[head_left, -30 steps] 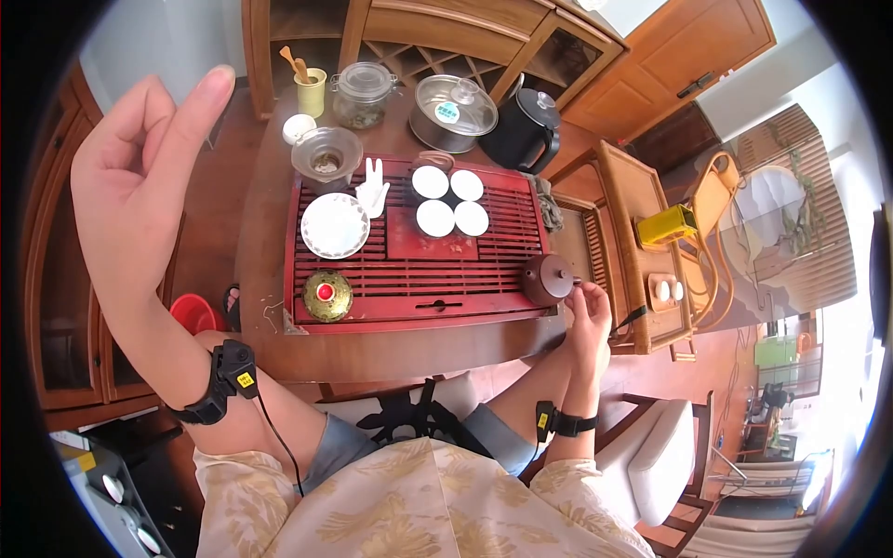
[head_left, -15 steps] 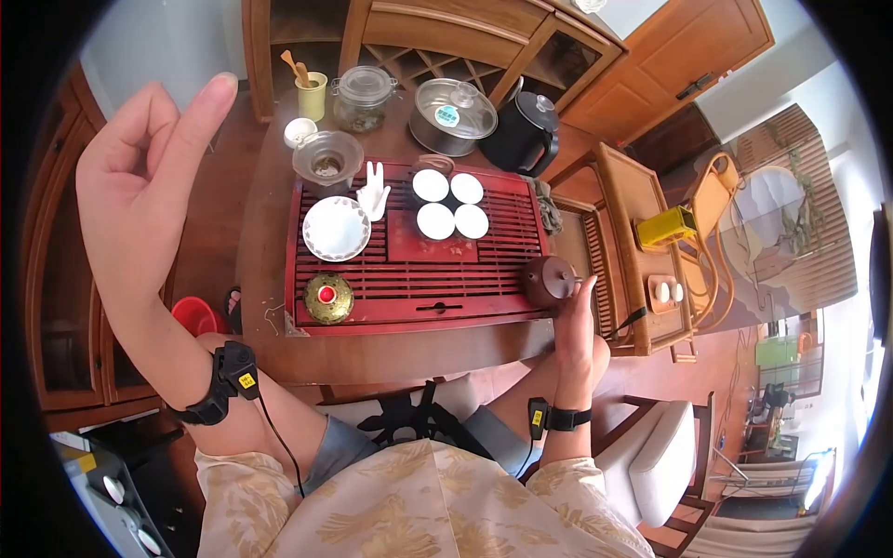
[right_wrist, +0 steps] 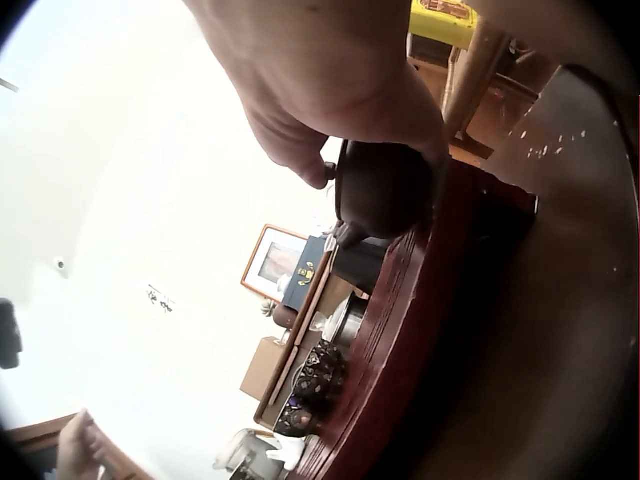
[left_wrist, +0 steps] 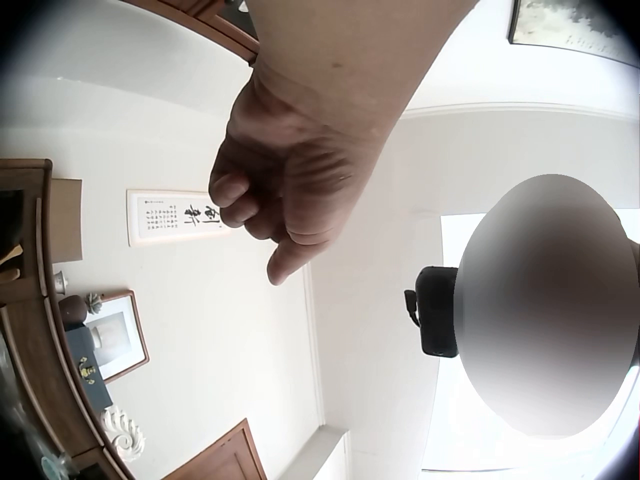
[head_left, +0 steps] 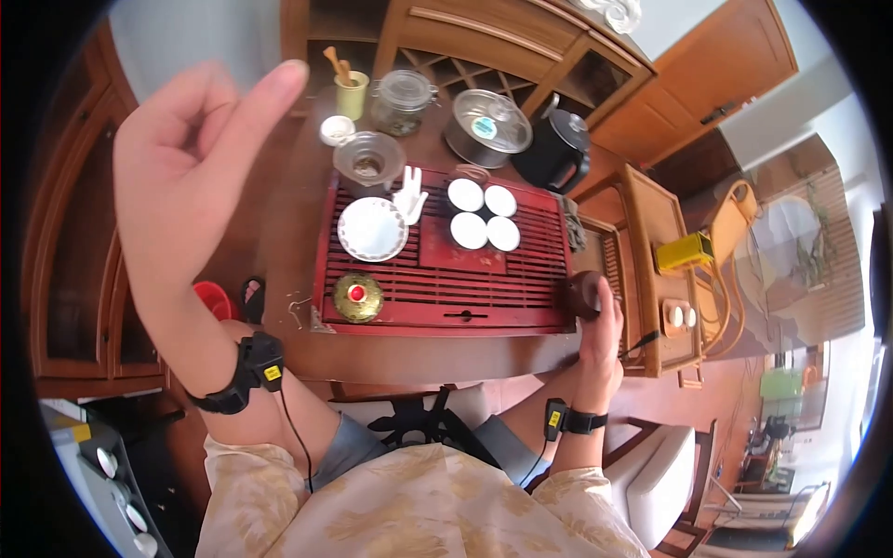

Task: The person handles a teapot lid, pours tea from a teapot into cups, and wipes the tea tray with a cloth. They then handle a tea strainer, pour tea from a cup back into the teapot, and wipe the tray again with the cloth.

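A dark brown teapot [head_left: 583, 294] is in my right hand [head_left: 603, 337] at the right front corner of the red slatted tea tray [head_left: 521, 318]. In the right wrist view the thumb reaches the lid knob while the other fingers go behind the teapot [right_wrist: 385, 190], where its handle is hidden. The spout points away from the hand. My left hand [head_left: 191, 158] is raised at the far left and holds nothing. Its fingers are curled into the palm in the left wrist view, with one digit sticking out.
On the tray stand several white-topped cups [head_left: 468, 231], a white bowl [head_left: 373, 230], a white hand figurine [head_left: 409, 197] and a green-gold pot [head_left: 357, 296]. Behind are a strainer bowl [head_left: 369, 163], glass jar [head_left: 404, 104], lidded steel pan [head_left: 486, 130] and black kettle [head_left: 553, 149].
My right hand has gone from pinching at the teapot's handle to gripping the teapot with the thumb up by the lid. The teapot has tilted. The view has shifted; the left hand stays raised.
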Action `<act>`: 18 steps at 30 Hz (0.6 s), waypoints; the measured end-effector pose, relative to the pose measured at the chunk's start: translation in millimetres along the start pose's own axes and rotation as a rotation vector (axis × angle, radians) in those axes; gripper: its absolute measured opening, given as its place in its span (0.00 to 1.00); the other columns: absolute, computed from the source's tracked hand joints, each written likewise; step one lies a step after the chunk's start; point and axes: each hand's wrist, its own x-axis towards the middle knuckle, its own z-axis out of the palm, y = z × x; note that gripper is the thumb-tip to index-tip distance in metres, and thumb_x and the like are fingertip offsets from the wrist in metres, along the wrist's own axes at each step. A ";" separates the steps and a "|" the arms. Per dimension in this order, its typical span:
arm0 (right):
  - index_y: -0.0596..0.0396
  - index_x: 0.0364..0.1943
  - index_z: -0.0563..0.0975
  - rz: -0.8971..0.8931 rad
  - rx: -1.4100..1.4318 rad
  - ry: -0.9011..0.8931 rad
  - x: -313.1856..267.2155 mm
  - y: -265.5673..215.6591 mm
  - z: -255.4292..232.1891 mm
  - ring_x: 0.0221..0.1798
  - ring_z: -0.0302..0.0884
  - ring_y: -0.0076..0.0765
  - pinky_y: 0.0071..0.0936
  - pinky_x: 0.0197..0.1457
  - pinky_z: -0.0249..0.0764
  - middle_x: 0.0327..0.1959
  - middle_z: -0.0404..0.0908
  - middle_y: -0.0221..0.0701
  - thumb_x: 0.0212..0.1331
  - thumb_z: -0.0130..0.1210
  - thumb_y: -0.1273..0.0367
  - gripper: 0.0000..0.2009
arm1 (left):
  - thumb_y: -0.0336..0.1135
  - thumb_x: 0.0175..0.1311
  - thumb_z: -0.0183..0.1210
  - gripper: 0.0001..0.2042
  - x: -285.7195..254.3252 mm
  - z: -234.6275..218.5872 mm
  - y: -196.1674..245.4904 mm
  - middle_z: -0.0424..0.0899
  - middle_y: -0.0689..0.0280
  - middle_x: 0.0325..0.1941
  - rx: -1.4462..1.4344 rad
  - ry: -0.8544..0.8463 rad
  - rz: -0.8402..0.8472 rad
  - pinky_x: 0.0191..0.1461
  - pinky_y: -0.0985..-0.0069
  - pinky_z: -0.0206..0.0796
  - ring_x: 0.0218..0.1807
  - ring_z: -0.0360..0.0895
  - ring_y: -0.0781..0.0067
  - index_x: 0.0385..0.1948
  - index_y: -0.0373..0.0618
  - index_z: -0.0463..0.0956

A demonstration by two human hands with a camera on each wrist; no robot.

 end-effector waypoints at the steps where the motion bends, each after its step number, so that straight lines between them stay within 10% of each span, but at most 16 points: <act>1: 0.59 0.69 0.80 0.022 0.016 -0.021 -1.9 -7.0 3.9 0.68 0.83 0.43 0.44 0.70 0.82 0.67 0.84 0.40 0.79 0.66 0.59 0.23 | 0.31 0.77 0.73 0.28 -0.8 1.0 4.4 0.55 0.83 0.24 -0.015 -0.002 -0.017 0.33 0.79 0.40 0.29 0.49 0.90 0.21 0.50 0.60; 14: 0.50 0.80 0.67 -0.091 0.319 -0.456 -44.8 -70.5 162.6 0.68 0.81 0.54 0.63 0.70 0.85 0.69 0.76 0.45 0.78 0.62 0.62 0.30 | 0.35 0.74 0.77 0.30 -0.2 -0.1 5.1 0.54 0.82 0.22 0.082 0.039 0.010 0.32 0.79 0.40 0.27 0.50 0.90 0.20 0.50 0.59; 18: 0.49 0.74 0.73 -0.093 0.236 -0.549 -53.0 -61.4 209.2 0.68 0.83 0.46 0.48 0.67 0.88 0.68 0.81 0.42 0.77 0.64 0.69 0.24 | 0.35 0.73 0.77 0.30 -0.3 -4.6 2.6 0.55 0.82 0.22 0.074 0.051 0.038 0.32 0.79 0.41 0.27 0.51 0.90 0.19 0.50 0.59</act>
